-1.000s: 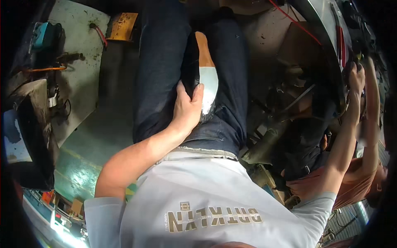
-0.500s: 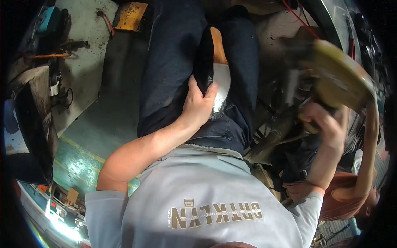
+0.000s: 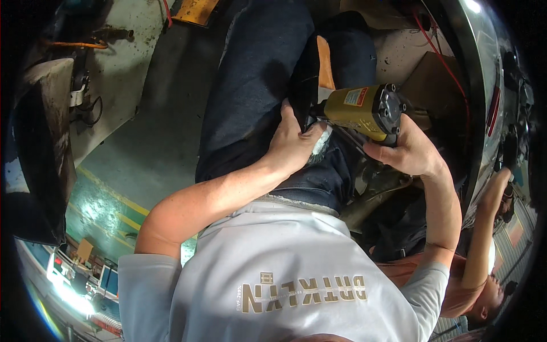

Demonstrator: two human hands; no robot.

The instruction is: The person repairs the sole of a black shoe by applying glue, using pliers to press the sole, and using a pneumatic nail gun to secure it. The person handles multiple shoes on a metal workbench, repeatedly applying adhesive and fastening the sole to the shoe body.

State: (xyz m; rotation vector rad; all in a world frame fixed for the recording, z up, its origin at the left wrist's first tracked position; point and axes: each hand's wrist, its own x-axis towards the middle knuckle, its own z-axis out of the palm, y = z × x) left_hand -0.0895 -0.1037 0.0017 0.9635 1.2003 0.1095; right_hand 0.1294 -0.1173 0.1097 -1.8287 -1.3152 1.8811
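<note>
Across my lap lies a long, black, shoe-like piece (image 3: 305, 74), with a tan strip at its far end and a silvery-white part closer to me. My left hand (image 3: 293, 142) grips its near part, the thumb pressed against the side. In my right hand (image 3: 410, 151) is a yellow power tool with a black bolted rear cap, which resembles an impact wrench (image 3: 353, 111). Its dark nose points left and meets the piece beside my left fingertips. The tool body covers much of the silvery part, and exactly what the nose touches is hidden.
A stained pale panel (image 3: 122, 74) stands at the left, beside a dark box-like form (image 3: 43, 165). Along the right runs a curved metal edge (image 3: 484, 154) with a red hose (image 3: 441, 48) near it. Another person in an orange-brown shirt (image 3: 458, 285) is close by at the lower right.
My right hand has swung the yellow tool inward from the right, bringing its nose to the piece on my lap. My left hand keeps its hold; the view has shifted slightly.
</note>
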